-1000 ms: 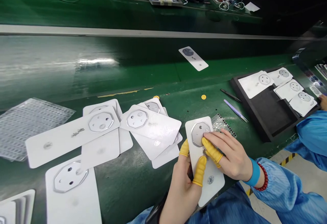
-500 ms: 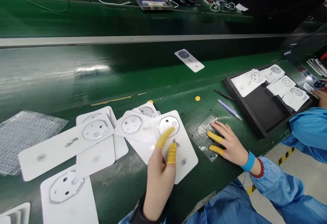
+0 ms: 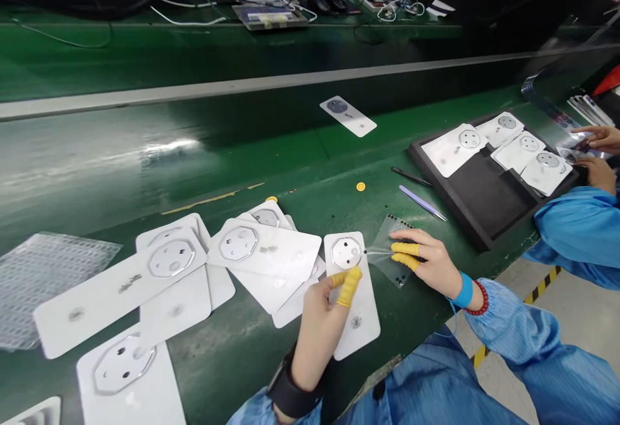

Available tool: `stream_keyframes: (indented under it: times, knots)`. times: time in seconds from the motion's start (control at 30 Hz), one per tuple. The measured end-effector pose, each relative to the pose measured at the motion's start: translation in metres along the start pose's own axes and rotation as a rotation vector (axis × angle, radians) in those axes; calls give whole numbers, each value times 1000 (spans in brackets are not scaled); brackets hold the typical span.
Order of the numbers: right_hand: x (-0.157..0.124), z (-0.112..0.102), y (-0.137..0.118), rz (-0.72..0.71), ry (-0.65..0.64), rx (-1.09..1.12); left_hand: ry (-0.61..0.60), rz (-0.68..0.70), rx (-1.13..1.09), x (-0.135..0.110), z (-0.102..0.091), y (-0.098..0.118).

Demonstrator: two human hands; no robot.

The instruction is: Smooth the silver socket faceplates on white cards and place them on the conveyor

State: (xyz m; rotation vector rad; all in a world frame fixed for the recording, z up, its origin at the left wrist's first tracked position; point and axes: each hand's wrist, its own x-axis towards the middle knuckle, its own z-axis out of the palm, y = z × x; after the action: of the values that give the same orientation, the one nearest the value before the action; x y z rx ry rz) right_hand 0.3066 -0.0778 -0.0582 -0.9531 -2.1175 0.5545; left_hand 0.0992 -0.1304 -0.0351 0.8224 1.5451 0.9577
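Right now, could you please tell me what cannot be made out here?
Head view: part of the white panel, hidden by the left hand.
Head view: the bottom-left panel stack, cut off by the bottom edge.
Head view: the dark speck by the thin tool, too small to identify.

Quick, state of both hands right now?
Left hand: over the white panel; can't tell whether it's gripping.
Right hand: looks closed, pinching a thin pale item; can't tell what that is.
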Motion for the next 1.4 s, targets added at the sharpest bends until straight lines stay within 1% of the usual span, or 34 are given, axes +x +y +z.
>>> stream_keyframes:
  times: [0.1,0.17,0.23,0.27,0.37,0.47,0.6,0.67,0.8,0.93,1.03,1.13,1.2,1.3,1.4]
  knots:
    - [6,1,-13,28,47,8,-101,21,-106,-1,17,-4]
    - [8,4,-21,22,0,76,-153,35,-182,0,25,-7]
    - [8,7,-25,16,-71,161,-172,25,-244,2,28,-9]
    - [7,8,-25,17,-86,188,-174,10,-268,2,27,-11]
    - [6,10,-24,30,-54,189,-177,-45,-310,3,25,-14]
    - [5,11,-23,28,-46,194,-162,-72,-308,4,24,-15]
    - [5,11,-25,-39,-108,160,-136,-94,-291,6,24,-15]
    - [3,11,-27,-100,-136,82,-140,-116,-287,6,23,-16]
    - [0,10,-32,-217,-123,-128,-141,-154,-292,6,22,-17]
    - [2,12,-31,-283,-147,-205,-105,-148,-284,6,21,-17]
    - [3,15,-27,-307,-166,-236,-103,-130,-268,7,22,-18]
    - [2,18,-22,-337,-151,-233,-104,-99,-243,8,25,-20]
    - [-1,20,-20,-348,-139,-219,-104,-73,-218,8,26,-20]
    - [-4,18,-14,-309,-144,-194,-104,-22,-149,8,25,-17]
    - [-6,9,-4,-233,-152,-173,-19,59,-53,5,14,-11]
